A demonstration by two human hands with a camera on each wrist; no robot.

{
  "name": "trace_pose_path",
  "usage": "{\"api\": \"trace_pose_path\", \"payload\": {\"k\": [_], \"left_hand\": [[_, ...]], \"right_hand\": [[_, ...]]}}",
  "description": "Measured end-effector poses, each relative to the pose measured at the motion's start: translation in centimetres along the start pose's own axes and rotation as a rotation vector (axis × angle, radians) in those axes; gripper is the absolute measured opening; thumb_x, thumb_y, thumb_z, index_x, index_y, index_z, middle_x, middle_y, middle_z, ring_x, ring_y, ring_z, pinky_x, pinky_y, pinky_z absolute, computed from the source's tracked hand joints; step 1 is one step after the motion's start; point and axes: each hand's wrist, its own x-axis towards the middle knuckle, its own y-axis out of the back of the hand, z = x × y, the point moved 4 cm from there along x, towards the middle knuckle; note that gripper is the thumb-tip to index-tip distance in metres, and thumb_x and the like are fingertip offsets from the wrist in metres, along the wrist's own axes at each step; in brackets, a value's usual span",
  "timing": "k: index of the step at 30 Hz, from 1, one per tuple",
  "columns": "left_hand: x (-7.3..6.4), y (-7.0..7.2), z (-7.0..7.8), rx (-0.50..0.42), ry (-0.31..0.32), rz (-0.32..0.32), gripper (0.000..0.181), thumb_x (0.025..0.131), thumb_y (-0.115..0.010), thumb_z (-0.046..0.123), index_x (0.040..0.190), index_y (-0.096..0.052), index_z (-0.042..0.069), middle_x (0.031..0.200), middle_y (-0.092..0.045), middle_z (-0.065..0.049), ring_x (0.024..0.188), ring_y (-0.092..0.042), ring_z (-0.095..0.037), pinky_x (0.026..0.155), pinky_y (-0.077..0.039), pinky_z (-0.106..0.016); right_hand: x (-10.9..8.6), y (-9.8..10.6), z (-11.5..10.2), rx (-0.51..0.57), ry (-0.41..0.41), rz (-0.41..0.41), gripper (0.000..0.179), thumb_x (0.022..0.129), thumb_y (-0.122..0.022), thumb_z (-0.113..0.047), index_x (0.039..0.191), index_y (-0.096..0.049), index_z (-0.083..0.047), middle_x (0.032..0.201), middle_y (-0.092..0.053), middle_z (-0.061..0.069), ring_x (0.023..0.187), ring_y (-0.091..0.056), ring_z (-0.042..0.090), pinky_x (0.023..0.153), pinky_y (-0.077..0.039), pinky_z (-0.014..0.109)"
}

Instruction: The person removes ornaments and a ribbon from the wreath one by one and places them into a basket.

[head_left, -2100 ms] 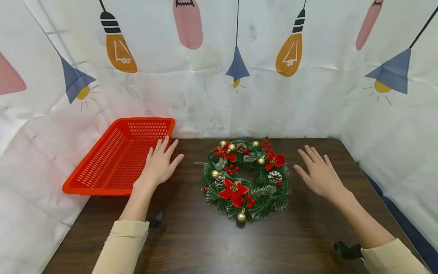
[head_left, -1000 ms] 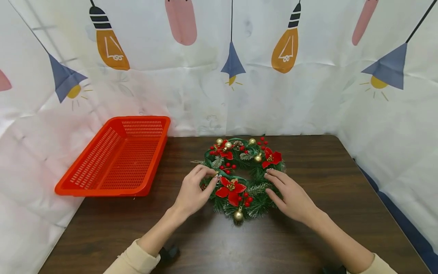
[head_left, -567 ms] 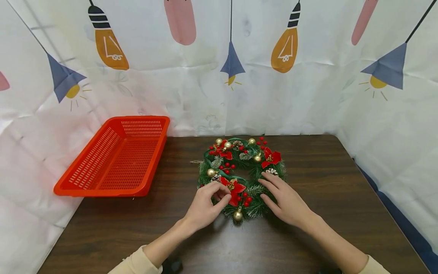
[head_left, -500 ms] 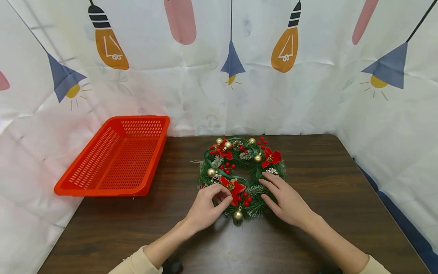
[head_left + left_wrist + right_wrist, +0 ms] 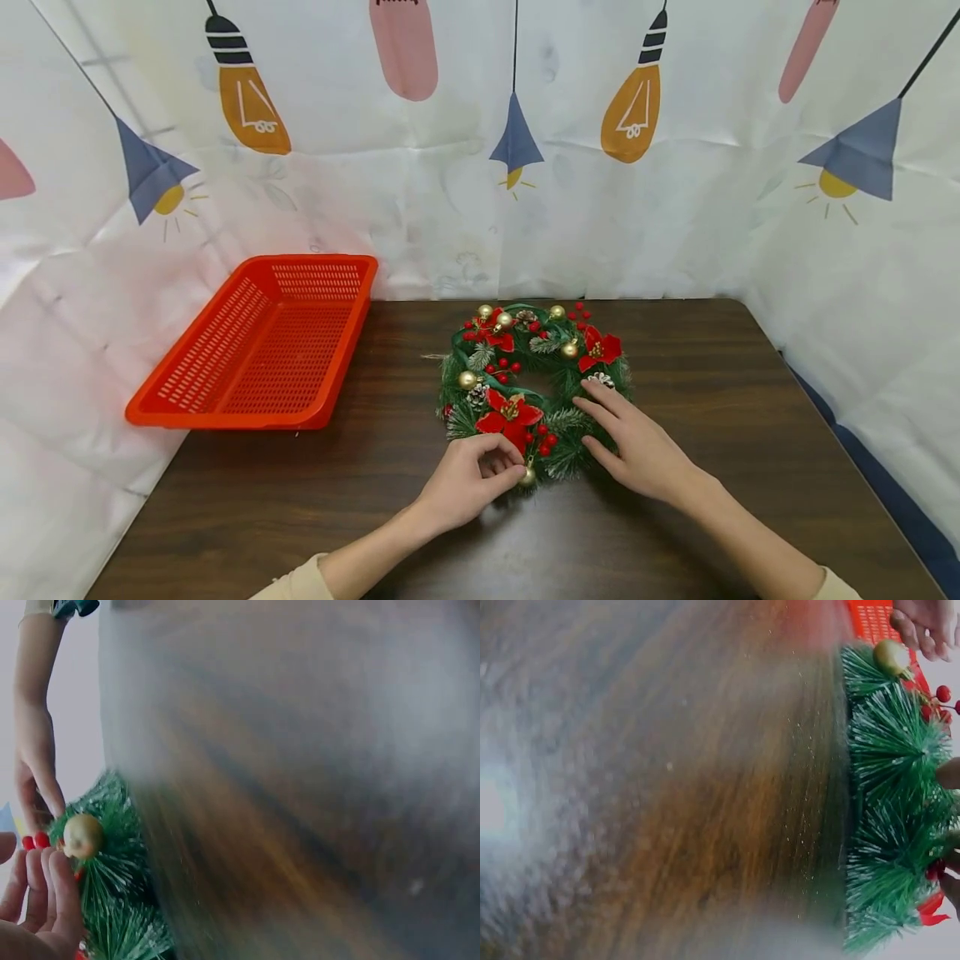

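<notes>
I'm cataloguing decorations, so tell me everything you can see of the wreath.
The wreath is a ring of green, frosted, artificial-looking needles with red flowers, red berries, gold balls, pinecones and green ribbon. It lies flat on the brown table, right of the red basket. The right hand appears to touch its right side; the left hand is beside its front ball, contact unclear.

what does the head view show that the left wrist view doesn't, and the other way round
Only the head view: the red basket and the open middle of the wreath.
Only the left wrist view: a dark object beside the right forearm.
Both: part of the wreath, a gold ball, red berries, the tabletop, left hand and right hand.
</notes>
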Motion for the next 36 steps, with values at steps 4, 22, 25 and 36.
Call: {"api": "trace_pose_path", "payload": {"k": [4,22,25,36], "left_hand": [[-0.3,-0.4,0.0,0.002,0.011,-0.012,0.003,0.095,-0.076,0.014,0.094,-0.074,0.014,0.084,-0.068,0.008,0.072,-0.065,-0.009,0.065,-0.057,-0.028],[-0.4,0.0,-0.7,0.122,-0.006,0.003,0.013,0.092,-0.079,0.010,0.104,-0.075,0.011,0.103,-0.071,0.001,0.093,-0.068,-0.016,0.083,-0.059,-0.034],[-0.1,0.4,-1.1,0.133,0.008,-0.005,0.015,0.092,-0.079,0.013,0.106,-0.075,0.010,0.105,-0.071,0.000,0.094,-0.068,-0.017,0.083,-0.058,-0.035],[0.8,2.2,-1.8,0.144,0.038,-0.020,0.027,0.084,-0.086,0.007,0.108,-0.073,0.006,0.109,-0.067,-0.003,0.100,-0.066,-0.026,0.077,-0.060,-0.033]], "right_hand": [[-0.1,0.0,0.0,-0.006,0.001,-0.010,0.061,0.093,-0.077,-0.022,0.146,-0.055,-0.003,0.158,-0.041,0.017,0.146,-0.037,0.035,0.116,-0.034,0.049],[-0.4,-0.1,-1.3,0.008,-0.014,-0.038,0.071,0.092,-0.078,-0.022,0.152,-0.046,-0.001,0.160,-0.036,0.021,0.148,-0.032,0.039,0.109,-0.041,0.056],[-0.2,-0.1,-1.6,0.011,-0.014,-0.040,0.072,0.092,-0.078,-0.023,0.152,-0.046,0.000,0.160,-0.036,0.021,0.148,-0.032,0.039,0.109,-0.041,0.056],[0.5,-0.6,-2.2,0.019,-0.038,-0.076,0.076,0.095,-0.075,-0.025,0.158,-0.038,-0.003,0.163,-0.033,0.020,0.150,-0.028,0.039,0.110,-0.039,0.056]]}}
